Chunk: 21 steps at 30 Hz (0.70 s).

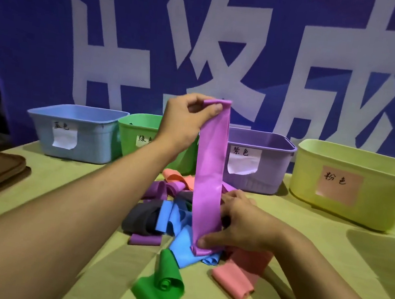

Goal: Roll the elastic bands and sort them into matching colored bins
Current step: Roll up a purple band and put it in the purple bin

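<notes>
Green band (160,287) lies nearest on surface (63,207). Left hand (185,120) pinches purple band (209,176) top, right hand (239,222) pinches bottom above pile; stretched, it could snap free or land in wrong bin, not purple bin (260,157).

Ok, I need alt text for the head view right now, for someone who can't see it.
Two hands stretch a light purple elastic band upright: the left hand pinches its top, the right hand its bottom, above a pile of mixed coloured bands. Behind stand blue, green, purple and yellow-green plastic bins.
</notes>
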{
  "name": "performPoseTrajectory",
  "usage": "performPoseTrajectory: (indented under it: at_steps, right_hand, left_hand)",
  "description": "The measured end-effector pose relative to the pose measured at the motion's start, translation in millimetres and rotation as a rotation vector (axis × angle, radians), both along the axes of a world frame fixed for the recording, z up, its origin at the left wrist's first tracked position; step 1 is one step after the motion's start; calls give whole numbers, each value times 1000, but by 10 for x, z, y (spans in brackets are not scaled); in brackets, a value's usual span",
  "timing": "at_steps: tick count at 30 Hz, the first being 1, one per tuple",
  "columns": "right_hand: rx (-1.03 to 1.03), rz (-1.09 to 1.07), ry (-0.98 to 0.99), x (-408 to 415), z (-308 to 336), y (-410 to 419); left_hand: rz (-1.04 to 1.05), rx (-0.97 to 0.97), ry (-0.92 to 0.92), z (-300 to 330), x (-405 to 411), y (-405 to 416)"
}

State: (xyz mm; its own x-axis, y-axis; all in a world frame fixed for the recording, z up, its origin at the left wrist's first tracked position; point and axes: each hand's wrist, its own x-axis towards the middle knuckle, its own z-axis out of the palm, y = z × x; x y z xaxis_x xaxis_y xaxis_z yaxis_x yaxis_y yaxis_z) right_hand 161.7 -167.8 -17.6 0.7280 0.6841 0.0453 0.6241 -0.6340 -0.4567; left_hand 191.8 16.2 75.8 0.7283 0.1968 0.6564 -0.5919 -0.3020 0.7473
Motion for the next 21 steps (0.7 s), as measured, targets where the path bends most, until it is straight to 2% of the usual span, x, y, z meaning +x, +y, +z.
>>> performPoseTrajectory:
  at_steps: [3, 9, 12, 15, 18, 21]
  right_hand:
    - [-116, -91, -117, -6, 14, 19]
    - [-72, -215, -95, 39, 116, -113]
    - [7, -277, -110, 38, 146, -143]
    - [134, -354, -230, 86, 123, -151]
    - [284, -472, -314, 186, 55, -180]
    - [362, -502, -342, 263, 3, -205]
  left_hand:
    - [-11, -62, 31, -140, 64, -27]
    - [-37, -125, 36, -331, 62, -81]
    - [-59, -148, 7, -416, 25, -74]
    - [-86, -162, -27, -458, -38, -58]
    - [-100, -136, -43, -483, -106, -66]
    - [-119, -104, -72, -479, -164, -95]
